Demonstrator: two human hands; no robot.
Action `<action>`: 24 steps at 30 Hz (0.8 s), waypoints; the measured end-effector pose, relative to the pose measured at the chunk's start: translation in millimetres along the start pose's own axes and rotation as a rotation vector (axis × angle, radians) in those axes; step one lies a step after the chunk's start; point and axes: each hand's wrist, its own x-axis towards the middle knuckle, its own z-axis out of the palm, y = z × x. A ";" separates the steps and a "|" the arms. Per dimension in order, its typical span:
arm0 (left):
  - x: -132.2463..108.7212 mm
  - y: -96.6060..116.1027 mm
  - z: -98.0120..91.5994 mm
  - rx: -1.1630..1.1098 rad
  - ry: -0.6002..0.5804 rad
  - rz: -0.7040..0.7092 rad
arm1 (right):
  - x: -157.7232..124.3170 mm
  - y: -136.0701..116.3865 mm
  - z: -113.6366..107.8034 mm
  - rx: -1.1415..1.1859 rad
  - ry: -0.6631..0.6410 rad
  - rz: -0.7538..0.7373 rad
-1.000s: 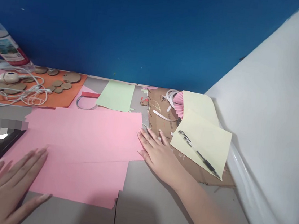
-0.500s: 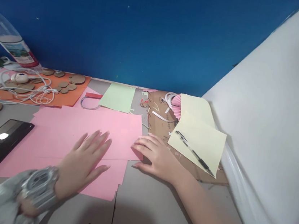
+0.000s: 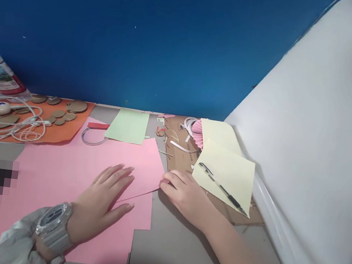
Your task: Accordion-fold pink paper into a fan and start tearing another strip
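My left hand (image 3: 104, 206) lies flat with its fingers extended on a pink sheet of paper (image 3: 142, 162). A clear watch and a grey scrunchie are on that wrist. At the sheet's right corner, the fingers of my right hand (image 3: 184, 195) are pinched together on the paper's edge. Its thumb is partly hidden. Larger pink paper (image 3: 50, 185) spreads underneath on the grey table. Just beyond the sheet is a pale green sheet (image 3: 128, 126), and a red strip (image 3: 98, 126) lies to its left.
To the right, a black pen (image 3: 223, 190) rests on pale yellow paper (image 3: 241, 174) over cardboard (image 3: 179, 158). At left, white cables (image 3: 31, 123), cardboard discs (image 3: 77, 106) and a bottle (image 3: 1, 78) stand on or near orange paper (image 3: 66, 133). A blue wall rises behind.
My right hand has closed from spread fingers onto the top pink sheet's corner, and that sheet has turned slightly. The lower pink paper has shifted toward me. The view has tilted and shifted right.
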 end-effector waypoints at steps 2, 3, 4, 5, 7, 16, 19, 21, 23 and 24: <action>0.0 -0.5 -2.2 0.012 0.051 0.000 | 0.7 0.9 1.6 -0.012 0.055 0.026; -0.3 -0.5 -3.2 0.026 0.076 0.000 | 0.9 1.7 1.8 -0.018 0.102 0.043; -0.8 -0.1 -4.3 0.044 0.098 -0.002 | 0.8 2.6 1.7 -0.024 0.161 0.064; -1.6 0.6 -5.5 0.067 0.110 -0.009 | 0.3 3.6 1.3 -0.029 0.226 0.089; -3.1 3.3 -7.9 0.116 0.092 -0.022 | -2.0 6.3 -0.2 -0.036 0.361 0.162; -5.1 10.0 -7.4 0.149 -0.135 -0.058 | -9.2 11.9 -2.8 0.428 0.445 0.705; -7.4 11.5 -5.8 0.128 -0.115 -0.050 | -8.6 6.2 -5.6 0.703 0.258 0.675; -9.3 14.9 -4.1 0.121 -0.081 -0.017 | -8.9 -0.2 -8.5 0.807 0.144 0.539; -10.7 19.9 -1.6 0.118 -0.042 0.042 | -8.8 -8.6 -11.5 0.833 0.039 0.483; -11.1 22.7 -0.5 0.107 -0.030 0.079 | -8.4 -12.9 -12.7 0.825 -0.009 0.502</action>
